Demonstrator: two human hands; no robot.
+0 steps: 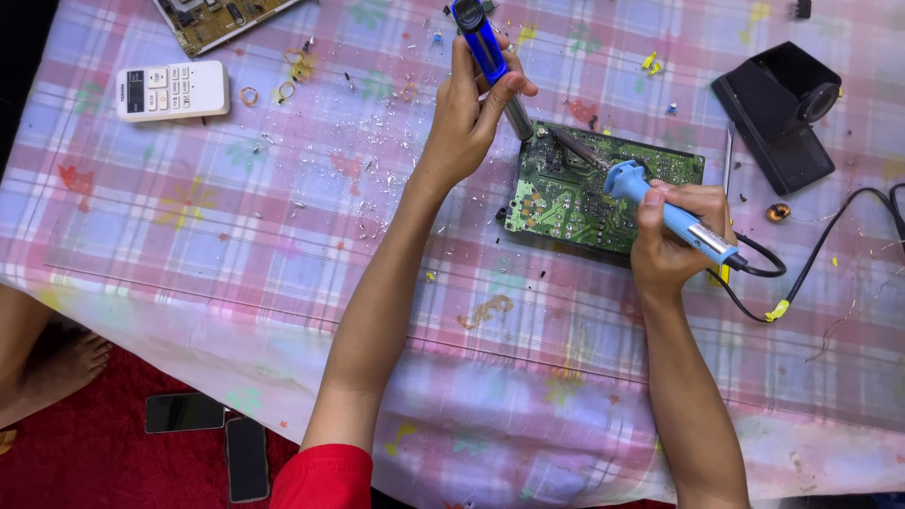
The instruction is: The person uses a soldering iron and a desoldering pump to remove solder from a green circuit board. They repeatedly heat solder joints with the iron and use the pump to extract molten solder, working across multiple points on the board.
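1. Left hand [468,113] is clamped around a blue, pen-shaped desoldering pump with a grey metal barrel [492,58], held above the desk [283,236]. The pump's long axis runs from upper left to lower right, nozzle down toward the top-left edge of the green rectangular circuit board [575,193].
2. Between both hands lies the board, flat on the checked cloth, just right of and below the left hand.
3. Right hand [674,236] grips a light-blue soldering iron with a black cord [665,205]. Its long axis slants up to the left, the metal tip on the board's upper middle, close to the pump nozzle.
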